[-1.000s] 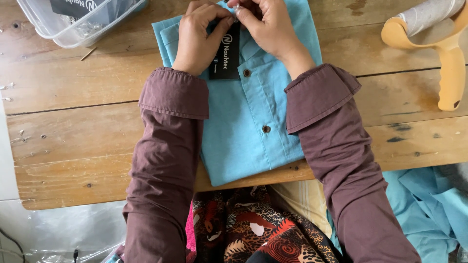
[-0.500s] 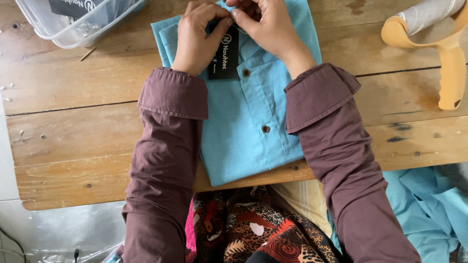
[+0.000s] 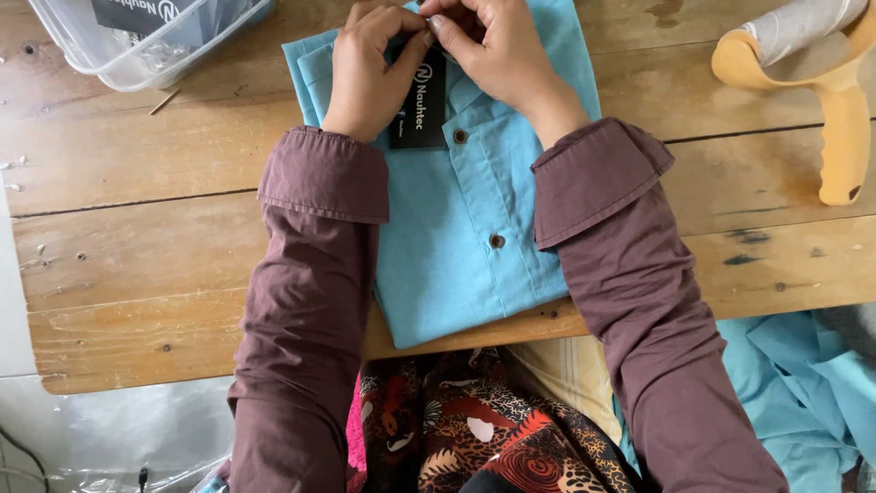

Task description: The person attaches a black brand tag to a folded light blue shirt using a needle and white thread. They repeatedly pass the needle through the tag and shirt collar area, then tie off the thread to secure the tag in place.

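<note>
My left hand [image 3: 370, 73] and my right hand [image 3: 497, 55] meet at twelve o'clock, over the collar end of a folded blue shirt [image 3: 465, 228] that lies flat on the wooden table [image 3: 137, 228]. Both sets of fingertips are pinched together at the top of a black hang tag [image 3: 420, 105], a narrow upright rectangle with pale print, which hangs down the shirt's button strip just below my thumbs. The left fingers are curled tight; the right thumb and forefinger nip something at the tag's upper edge, too small for me to make out.

At ten o'clock a clear plastic tub [image 3: 137, 50] sits near the table's far edge, with another black card with white print lying inside it. At two o'clock a yellow-handled tape dispenser [image 3: 835, 119] rests well apart from the shirt, its handle pointing toward me.

The shirt's lower hem reaches the table's near edge at six o'clock, just between my maroon sleeves [image 3: 310, 274]. The bare boards to nine o'clock lie open from the shirt to the table's left edge, and a narrower open strip runs at three o'clock between my right sleeve and the dispenser. Below the table edge, more blue cloth [image 3: 794, 393] is heaped at four o'clock, beside my patterned lap.
</note>
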